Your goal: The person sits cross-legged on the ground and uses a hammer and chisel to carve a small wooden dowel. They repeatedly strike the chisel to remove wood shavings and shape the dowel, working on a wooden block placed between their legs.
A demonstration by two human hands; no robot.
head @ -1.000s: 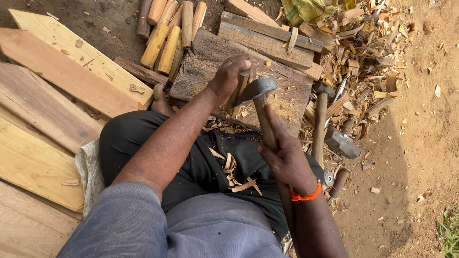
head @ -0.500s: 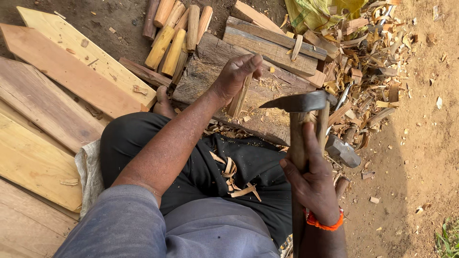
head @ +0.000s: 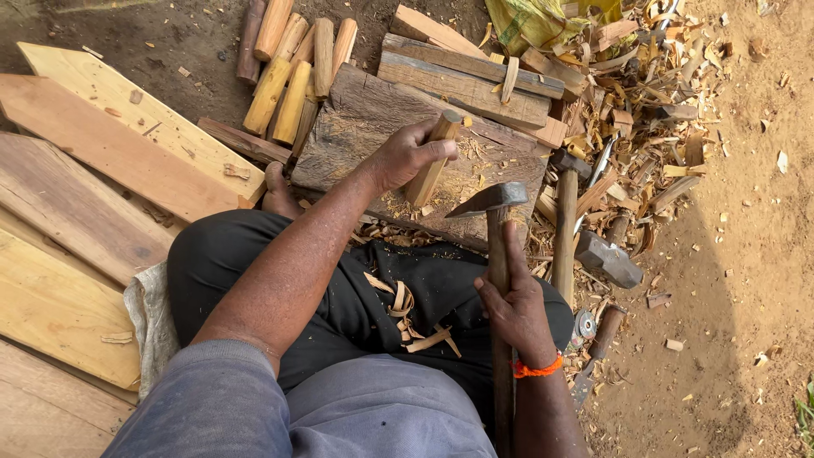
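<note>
The wooden stick (head: 431,161) stands tilted on the chopping block (head: 365,127), gripped near its top by our left hand (head: 405,154), fingers wrapped round it. Our right hand (head: 515,307) is closed round the handle of the adze (head: 494,229), its dark head hanging just right of the stick's lower end. To do this cut well, in our judgement, we keep the left fingers high, clear of the blade's path, brace the stick's foot firmly on the block, and take thin, glancing strokes downward. The block is weathered and strewn with chips. Round us lie bare earth, planks (head: 102,170) to the left, a bundle of cut sticks (head: 292,64) beyond, a hammer (head: 566,220) and a heap of shavings (head: 653,93) to the right.
</note>
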